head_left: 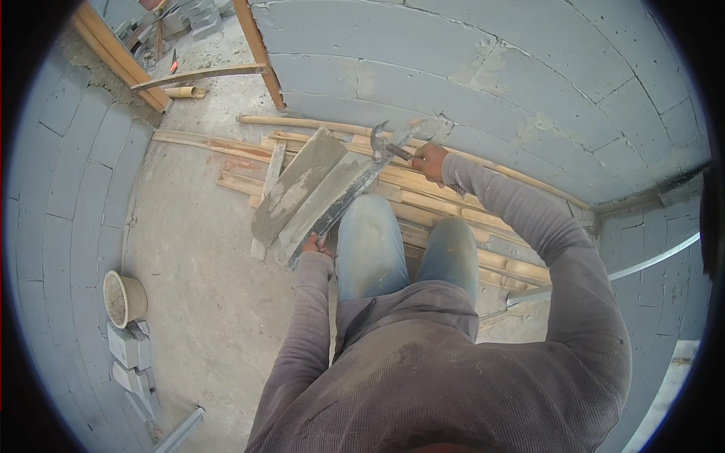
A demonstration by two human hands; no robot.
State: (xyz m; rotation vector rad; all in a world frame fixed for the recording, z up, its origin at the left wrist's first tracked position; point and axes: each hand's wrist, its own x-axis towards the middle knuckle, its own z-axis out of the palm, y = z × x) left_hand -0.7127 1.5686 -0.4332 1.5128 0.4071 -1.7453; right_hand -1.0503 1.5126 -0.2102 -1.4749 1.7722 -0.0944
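My right hand (430, 162) is closed round the dark handle of a claw hammer (380, 142). The hammer's head is over the upper part of a long grey board (326, 198) with a dark side edge; whether it touches cannot be told. My left hand (317, 243) grips that board near its lower end, beside my knee. The board lies slanted in front of my legs. Alongside it to the left is a second flat board (297, 185), smeared with dried mortar. Both are over a pile of wooden planks (423, 181).
Grey block walls (453, 60) stand ahead and at the left (64, 196). A doorway with a wooden frame (258, 53) has a low crossbar (200, 77). A round bucket (125, 298) and several blocks (130, 347) are at the left wall. A metal bar (604, 275) is at the right.
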